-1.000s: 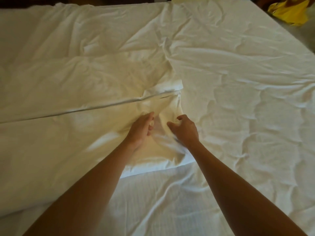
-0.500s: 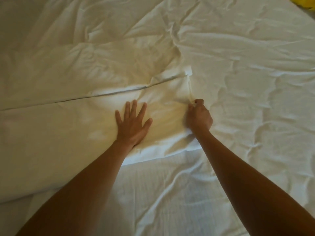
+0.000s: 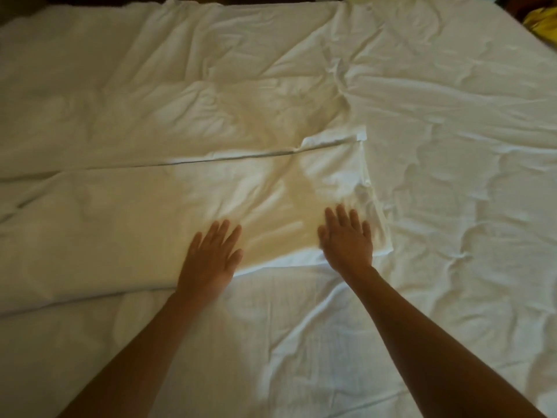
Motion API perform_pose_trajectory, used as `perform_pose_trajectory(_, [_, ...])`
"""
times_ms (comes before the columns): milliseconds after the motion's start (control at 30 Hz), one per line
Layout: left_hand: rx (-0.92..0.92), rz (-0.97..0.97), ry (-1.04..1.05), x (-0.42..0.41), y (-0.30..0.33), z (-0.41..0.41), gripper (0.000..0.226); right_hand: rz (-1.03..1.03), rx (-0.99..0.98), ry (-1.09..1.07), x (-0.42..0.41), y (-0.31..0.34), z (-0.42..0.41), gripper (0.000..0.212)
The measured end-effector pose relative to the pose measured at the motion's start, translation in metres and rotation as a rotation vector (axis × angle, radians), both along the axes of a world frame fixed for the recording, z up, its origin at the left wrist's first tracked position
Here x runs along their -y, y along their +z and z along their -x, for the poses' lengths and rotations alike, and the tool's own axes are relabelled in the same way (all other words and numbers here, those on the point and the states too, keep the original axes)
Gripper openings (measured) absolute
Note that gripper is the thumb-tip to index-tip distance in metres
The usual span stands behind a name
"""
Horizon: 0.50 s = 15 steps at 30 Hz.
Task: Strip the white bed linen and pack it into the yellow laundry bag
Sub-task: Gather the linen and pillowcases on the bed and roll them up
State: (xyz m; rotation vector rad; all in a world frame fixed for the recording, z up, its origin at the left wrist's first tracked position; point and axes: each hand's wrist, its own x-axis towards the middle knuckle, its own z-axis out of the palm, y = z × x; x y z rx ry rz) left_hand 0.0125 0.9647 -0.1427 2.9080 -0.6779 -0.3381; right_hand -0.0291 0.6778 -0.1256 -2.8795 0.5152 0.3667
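1. A folded white cotton duvet cover (image 3: 150,212) lies flat across the left and middle of the bed, its long folded seam running from the left edge towards the centre and its right end stopping just past the middle.
2. The left hand (image 3: 211,257) rests palm-down on the near edge of this folded linen, fingers straight and spread, gripping nothing.
3. The right hand (image 3: 346,239) lies flat on the right end of the same fold, close to its corner, fingers extended and slightly apart, holding nothing; its fingertips are a little blurred.
4. Under the fold, a crumpled white bed sheet (image 3: 452,176) covers the rest of the mattress, creased all over on the right side and in the near foreground between the two forearms.
5. A bright yellow fabric laundry bag (image 3: 542,22) shows only as a small patch at the far right corner, beyond the bed's edge, well apart from both hands.
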Motion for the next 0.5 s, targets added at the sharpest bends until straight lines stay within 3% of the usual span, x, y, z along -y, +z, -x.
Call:
perform_pose_trajectory(167, [0.013, 0.118, 0.16, -0.051, 0.032, 0.05, 0.074, -0.137, 0.144, 0.046, -0.089, 0.042, 0.027, 0.057])
perform_pose_trajectory(400, [0.003, 0.376, 0.517, -0.152, 0.08, 0.105, 0.068, -0.277, 0.206, 0.186, -0.232, 0.077, 0.06, 0.057])
perform_pose_trajectory(500, [-0.055, 0.583, 0.722, -0.203, 0.092, 0.123, 0.049, -0.357, 0.21, 0.208, -0.292, 0.086, 0.072, 0.056])
